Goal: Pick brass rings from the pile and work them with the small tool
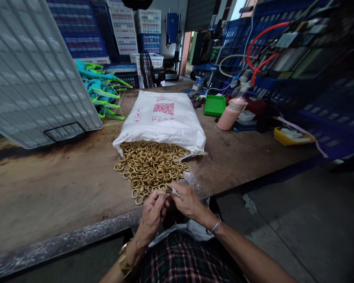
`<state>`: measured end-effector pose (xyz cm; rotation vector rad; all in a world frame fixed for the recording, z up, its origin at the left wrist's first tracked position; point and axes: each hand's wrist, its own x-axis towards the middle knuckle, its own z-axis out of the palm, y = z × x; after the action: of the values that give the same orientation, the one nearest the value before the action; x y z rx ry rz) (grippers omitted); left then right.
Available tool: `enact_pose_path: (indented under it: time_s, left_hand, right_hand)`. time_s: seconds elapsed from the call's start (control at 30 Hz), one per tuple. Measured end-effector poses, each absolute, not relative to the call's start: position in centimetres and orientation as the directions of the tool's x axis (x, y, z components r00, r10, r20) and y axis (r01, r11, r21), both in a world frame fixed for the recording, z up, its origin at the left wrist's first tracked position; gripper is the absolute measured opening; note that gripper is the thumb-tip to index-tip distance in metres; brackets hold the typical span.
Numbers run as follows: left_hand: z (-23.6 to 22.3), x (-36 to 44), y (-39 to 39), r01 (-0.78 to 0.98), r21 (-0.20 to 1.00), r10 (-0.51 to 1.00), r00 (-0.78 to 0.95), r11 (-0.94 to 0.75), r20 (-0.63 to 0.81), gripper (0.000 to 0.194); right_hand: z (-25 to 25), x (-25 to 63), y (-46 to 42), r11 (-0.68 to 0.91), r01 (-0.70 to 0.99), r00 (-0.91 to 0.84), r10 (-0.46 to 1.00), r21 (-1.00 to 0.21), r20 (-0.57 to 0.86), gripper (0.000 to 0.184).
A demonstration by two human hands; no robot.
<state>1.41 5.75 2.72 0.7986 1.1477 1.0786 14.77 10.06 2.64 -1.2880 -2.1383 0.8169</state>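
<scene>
Near the table's front edge my left hand (153, 207) and my right hand (187, 201) come together, fingertips almost touching. The left fingers are pinched closed; whatever lies between them is too small and hidden to name. My right hand is closed too, and a small pale thing (174, 191) shows at its thumb and forefinger, its kind unclear. Just beyond both hands spreads a heap of brass-coloured rings (153, 163), with several loose rings at its near edge. The heap spills from the open mouth of a white woven sack (165, 125) with red print, lying flat on the table.
A large grey-white ribbed panel (44, 78) leans at the left, with turquoise and lime-green pieces (103, 90) behind it. To the right are a green tray (214, 105), a pink bottle (231, 114) and a yellow tray (293, 136). The wooden table (61, 184) has a plastic-wrapped front edge.
</scene>
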Motion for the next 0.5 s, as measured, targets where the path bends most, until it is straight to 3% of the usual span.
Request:
enact_pose_path:
  time_s: [0.17, 0.5]
  left_hand:
    - [3.26, 1.55, 5.75, -0.206, 0.920, 0.942, 0.030, 0.333, -0.334, 0.043]
    - [3.02, 1.35, 5.84, -0.141, 0.969, 0.979, -0.008, 0.201, -0.204, 0.040]
  right_hand:
    - [2.30, 14.76, 9.43, 0.457, 0.670, -0.503, 0.859, -0.585, 0.095, 0.019]
    - [2.58, 14.89, 9.50, 0.506, 0.676, -0.565, 0.823, -0.536, 0.064, 0.021]
